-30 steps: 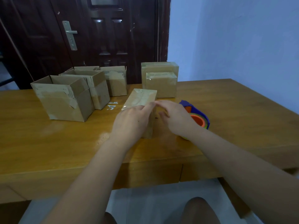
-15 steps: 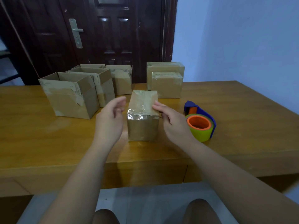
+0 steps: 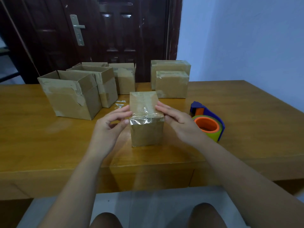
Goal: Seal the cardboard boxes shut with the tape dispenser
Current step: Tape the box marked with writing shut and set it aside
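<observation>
A small closed cardboard box (image 3: 145,129) stands in the middle of the wooden table (image 3: 246,129), with clear tape over its top and front edge. My left hand (image 3: 111,124) is at its left side, fingertips touching the top left edge, fingers loosely bent. My right hand (image 3: 177,119) rests against its right side with straight fingers on the top right edge. The blue tape dispenser (image 3: 208,121), with an orange core and a yellow-green roll, lies on the table just right of my right hand.
Three open boxes (image 3: 72,94) stand at the back left. Two taped boxes (image 3: 171,83) are stacked behind the middle box. Scraps of clear tape (image 3: 120,104) lie on the table. A dark door (image 3: 107,33) and a blue wall are behind the table.
My hands moved from the near end of the box to its two sides. The tape at its front edge is now uncovered. The camera view has come closer.
</observation>
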{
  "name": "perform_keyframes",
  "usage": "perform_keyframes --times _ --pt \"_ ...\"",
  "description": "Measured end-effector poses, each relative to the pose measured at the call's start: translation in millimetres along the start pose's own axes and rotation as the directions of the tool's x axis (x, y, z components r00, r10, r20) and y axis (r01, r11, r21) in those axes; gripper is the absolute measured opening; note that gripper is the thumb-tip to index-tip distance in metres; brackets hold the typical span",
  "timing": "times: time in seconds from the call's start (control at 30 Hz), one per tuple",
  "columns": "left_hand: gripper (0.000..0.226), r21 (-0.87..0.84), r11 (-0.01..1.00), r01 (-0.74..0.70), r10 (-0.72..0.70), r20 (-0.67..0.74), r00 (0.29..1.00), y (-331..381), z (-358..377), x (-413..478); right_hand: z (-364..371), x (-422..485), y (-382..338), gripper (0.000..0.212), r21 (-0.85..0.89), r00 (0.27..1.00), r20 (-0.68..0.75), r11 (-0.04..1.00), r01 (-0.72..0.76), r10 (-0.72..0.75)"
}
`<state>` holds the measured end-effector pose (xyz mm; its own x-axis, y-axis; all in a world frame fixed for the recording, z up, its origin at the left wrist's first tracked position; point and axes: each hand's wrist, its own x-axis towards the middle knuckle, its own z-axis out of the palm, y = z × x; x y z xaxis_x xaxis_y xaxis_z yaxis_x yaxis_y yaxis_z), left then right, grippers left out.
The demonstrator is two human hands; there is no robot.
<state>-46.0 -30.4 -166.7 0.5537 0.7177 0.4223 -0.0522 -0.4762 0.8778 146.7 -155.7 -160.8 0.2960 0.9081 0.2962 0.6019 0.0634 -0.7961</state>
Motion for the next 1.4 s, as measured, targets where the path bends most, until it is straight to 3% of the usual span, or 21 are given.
perform_keyframes --times 0.27,0.47,0.63,0.9,1.03,1.27,1.4 --pt "0.035 0.107 0.989 -0.107 0.099 0.073 0.992 -9 -1 1 -4 -2 -1 0.046 -0.040 0.997 0.071 0.999 0.020 -0.017" --pt "0.029 0.103 0.989 -0.111 0.103 0.078 0.992 -7 4 2 5 -2 1 0.043 -0.093 0.998 -0.017 0.994 0.056 -0.058" --pt "0.014 0.101 0.985 -0.143 0.139 0.045 0.989 -9 9 4 11 -1 3 0.041 -0.029 0.993 -0.100 0.998 0.060 -0.062" --pt "0.023 0.084 0.988 -0.128 0.128 -0.004 0.992 -17 14 6 18 1 7 0.036 0.161 0.986 -0.160 0.984 0.071 -0.045" --pt "0.030 0.160 0.974 -0.160 0.168 -0.037 0.985 -18 15 9 21 0 6 0.034 0.221 0.987 -0.155 0.973 0.067 -0.033" --pt "0.042 0.312 0.923 -0.224 0.233 0.008 0.972 -14 18 6 23 1 8 0.031 0.231 0.984 -0.172 0.970 0.075 -0.035" --pt "0.051 0.308 0.931 -0.198 0.199 0.029 0.980 -14 20 2 22 0 10 0.048 0.086 0.994 -0.089 0.994 0.071 -0.064"
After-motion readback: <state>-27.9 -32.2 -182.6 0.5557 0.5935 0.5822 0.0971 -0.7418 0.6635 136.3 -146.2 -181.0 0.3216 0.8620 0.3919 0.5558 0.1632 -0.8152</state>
